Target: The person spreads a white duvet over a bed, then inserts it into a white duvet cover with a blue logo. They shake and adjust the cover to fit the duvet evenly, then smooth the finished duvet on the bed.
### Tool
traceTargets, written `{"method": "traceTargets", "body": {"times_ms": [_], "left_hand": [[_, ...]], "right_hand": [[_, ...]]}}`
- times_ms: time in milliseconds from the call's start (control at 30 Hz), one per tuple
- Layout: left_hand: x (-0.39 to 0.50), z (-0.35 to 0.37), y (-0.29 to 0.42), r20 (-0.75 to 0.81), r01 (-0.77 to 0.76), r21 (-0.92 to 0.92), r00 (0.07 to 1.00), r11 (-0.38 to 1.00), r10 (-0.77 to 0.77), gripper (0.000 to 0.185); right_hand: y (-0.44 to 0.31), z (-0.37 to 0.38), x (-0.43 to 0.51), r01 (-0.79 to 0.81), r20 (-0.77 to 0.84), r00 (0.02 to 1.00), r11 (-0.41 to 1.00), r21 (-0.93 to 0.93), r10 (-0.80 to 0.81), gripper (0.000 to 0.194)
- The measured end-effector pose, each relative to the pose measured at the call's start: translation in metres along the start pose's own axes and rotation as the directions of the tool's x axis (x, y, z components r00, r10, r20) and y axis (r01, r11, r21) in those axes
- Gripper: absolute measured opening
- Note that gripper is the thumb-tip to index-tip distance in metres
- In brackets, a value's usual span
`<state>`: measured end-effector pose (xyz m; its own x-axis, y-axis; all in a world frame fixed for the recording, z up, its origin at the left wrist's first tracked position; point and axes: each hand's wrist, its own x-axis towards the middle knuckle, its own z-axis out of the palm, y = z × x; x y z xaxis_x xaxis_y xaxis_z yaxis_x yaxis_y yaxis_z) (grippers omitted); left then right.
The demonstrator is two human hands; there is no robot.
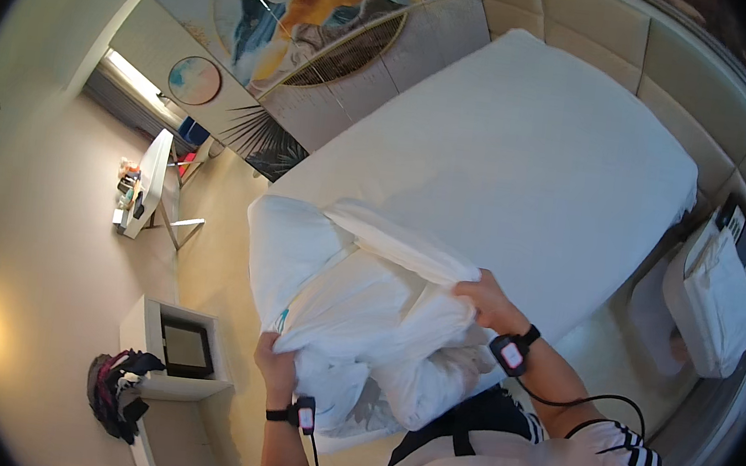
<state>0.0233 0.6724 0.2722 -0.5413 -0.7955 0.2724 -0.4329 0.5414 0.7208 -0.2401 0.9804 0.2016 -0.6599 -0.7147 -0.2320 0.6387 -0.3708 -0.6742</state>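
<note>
A bed with a white fitted cover (493, 143) fills the middle of the head view. Over its near end lies a bunched white duvet cover or sheet (366, 294), with folds hanging toward the person. My left hand (277, 363) grips its lower left edge, beside a small teal mark on the fabric. Farther right, my right hand (488, 300) holds the upper right edge of the same cloth, raised a little above the mattress. My fingertips are partly hidden in the folds. Each wrist wears a strapped device with a cable.
A padded headboard (596, 30) and painted cabinet doors (340, 36) border the bed. On the right stands a nightstand (693, 269) with white cloth over it. A desk with small items (157, 174), a white cabinet (142, 324) and piled clothes (113, 390) are on the left.
</note>
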Motion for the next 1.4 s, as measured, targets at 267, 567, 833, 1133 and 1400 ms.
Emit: {"method": "traceTargets", "body": {"times_ms": [267, 567, 833, 1133, 1400], "left_hand": [[-0.11, 0.071, -0.134, 0.633, -0.033, 0.516, 0.688, 0.856, -0.355, 0.05], [-0.076, 0.184, -0.022, 0.768, -0.481, 0.315, 0.635, 0.818, 0.078, 0.066], [-0.041, 0.295, -0.02, 0.791, -0.355, 0.427, 0.593, 0.832, -0.153, 0.102], [-0.003, 0.252, -0.03, 0.78, -0.289, 0.044, 0.608, 0.956, 0.148, 0.042], [0.032, 0.058, -0.001, 0.582, -0.08, -0.189, 0.793, 0.979, 0.177, 0.029]], "right_hand": [[0.173, -0.151, -0.055, -0.421, -0.483, 0.87, 0.663, -0.619, 0.1, 0.037], [0.162, -0.104, -0.039, -0.62, -0.638, 0.766, 0.173, -0.766, -0.078, 0.095], [0.186, -0.099, -0.001, -0.584, -0.596, 0.769, 0.125, -0.802, -0.229, 0.066], [0.151, -0.109, 0.016, -0.217, -0.658, 0.7, 0.795, -0.566, -0.277, 0.025], [0.028, 0.028, 0.021, 0.137, -0.458, 0.713, 0.746, -0.652, -0.531, 0.016]]}}
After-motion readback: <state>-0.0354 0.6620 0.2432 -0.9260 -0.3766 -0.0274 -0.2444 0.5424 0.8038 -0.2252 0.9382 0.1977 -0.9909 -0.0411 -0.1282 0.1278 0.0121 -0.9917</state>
